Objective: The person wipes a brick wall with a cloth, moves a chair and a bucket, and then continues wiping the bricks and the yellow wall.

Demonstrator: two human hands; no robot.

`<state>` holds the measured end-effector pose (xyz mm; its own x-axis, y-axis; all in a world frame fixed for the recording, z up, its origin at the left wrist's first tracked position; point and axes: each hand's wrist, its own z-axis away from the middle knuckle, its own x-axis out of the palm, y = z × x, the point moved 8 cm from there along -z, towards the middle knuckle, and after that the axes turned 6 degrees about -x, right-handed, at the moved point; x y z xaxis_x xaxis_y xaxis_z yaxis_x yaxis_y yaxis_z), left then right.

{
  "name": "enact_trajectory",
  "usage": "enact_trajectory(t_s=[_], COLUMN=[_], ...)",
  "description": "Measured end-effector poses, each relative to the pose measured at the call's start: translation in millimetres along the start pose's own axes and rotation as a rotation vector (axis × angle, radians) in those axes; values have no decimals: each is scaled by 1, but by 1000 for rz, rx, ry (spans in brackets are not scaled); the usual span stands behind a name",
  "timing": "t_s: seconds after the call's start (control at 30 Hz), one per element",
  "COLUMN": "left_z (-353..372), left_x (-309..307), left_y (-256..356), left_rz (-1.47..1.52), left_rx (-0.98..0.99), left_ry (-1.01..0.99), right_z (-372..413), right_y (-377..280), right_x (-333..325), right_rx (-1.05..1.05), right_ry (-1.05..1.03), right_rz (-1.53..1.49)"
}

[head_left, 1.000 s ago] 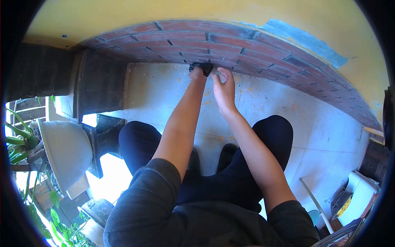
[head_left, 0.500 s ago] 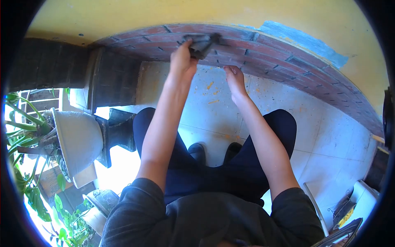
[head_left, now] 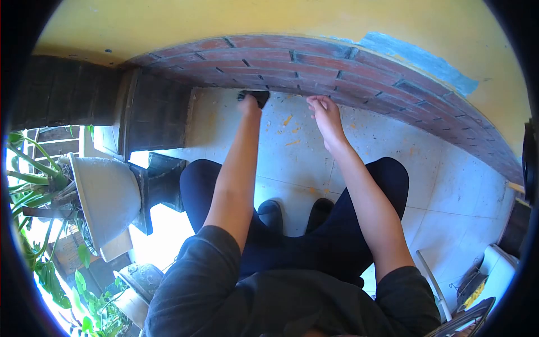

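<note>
At the foot of the brick wall [head_left: 264, 59], my left hand [head_left: 249, 105] is closed around a crumpled dark grey cloth [head_left: 257, 98]. The cloth is low, close to where the wall meets the floor; whether it touches either is hard to tell. To the right, my right hand [head_left: 325, 112] is held over the pale tiled floor [head_left: 292, 163] near the wall, apart from the cloth. Its fingers are curled in toward the thumb, and anything small between them cannot be made out.
Yellow and orange flecks [head_left: 288, 120] lie on the floor below my hands. At left is a dark wooden post [head_left: 157, 109], then a white plant pot [head_left: 109, 196] on a dark stand [head_left: 163, 182]. A pale blue patch [head_left: 415, 59] marks the yellow wall [head_left: 269, 17]. White furniture [head_left: 497, 272] stands at lower right.
My left hand has moved the cloth down from the brick face to the wall's foot and slightly left. My right hand has shifted a little, its fingers slightly looser.
</note>
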<state>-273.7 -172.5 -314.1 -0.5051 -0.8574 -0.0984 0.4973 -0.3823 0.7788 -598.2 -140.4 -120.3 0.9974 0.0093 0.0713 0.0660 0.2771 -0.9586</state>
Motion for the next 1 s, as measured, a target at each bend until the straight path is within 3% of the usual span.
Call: enact_trajectory(t_s=[0.07,0.17,0.3,0.4,0.5,0.63,0.7,0.77,0.83,0.97,1.0], left_z=[-30,-60,-31,41,84,181,203,241,244,203,193], left_x=[33,69,100,58,44,14,-9,-54,-79,-86,-75], left_y=[-54,-71,-18,38,90,181,223,272,291,290,285], left_rz=[212,345,545,425,354,420,314,-95,43,-119,-107], left_rx=[-170,-183,-171,-200,-101,150,528,940,1205,1168,1155], left_ry=[-203,-304,-512,-201,-235,-322,-356,-35,72,353,316], right_z=[9,15,20,12,0,-14,-14,-14,-14,-7,-7], right_y=[-3,-6,-17,-18,-22,-10,-6,1,0,-5,-6], right_x=[-3,-6,1,8,20,39,47,54,56,57,55], right_rx=[-20,-27,1,-36,-47,-71,-51,-89,-133,-187,-198], right_ry=[35,42,0,-15,-39,-106,-153,-155,-153,-161,-159], right_rz=[-3,34,25,-14,8,20,74,32,38,141,166])
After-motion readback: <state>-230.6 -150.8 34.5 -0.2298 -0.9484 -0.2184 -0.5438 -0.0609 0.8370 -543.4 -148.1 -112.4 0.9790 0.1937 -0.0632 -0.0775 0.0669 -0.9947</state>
